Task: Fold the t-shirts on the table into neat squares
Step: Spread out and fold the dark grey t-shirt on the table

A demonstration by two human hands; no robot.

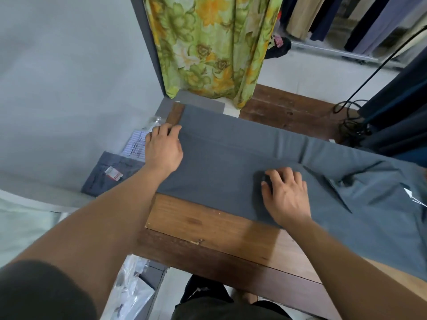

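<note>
A long grey t-shirt [219, 162], folded into a band, lies across a brown wooden table [208, 229], running from far left to near right. The left hand [164, 148] sits at the shirt's left hem, fingers [155, 132] bent and close together, thumb on the cloth; whether they pinch the hem cannot be told. The right hand [286, 195] rests on the middle of the shirt, fingers spread and lightly bent, pressing down. A green and yellow floral curtain [212, 47] hangs beyond the table.
</note>
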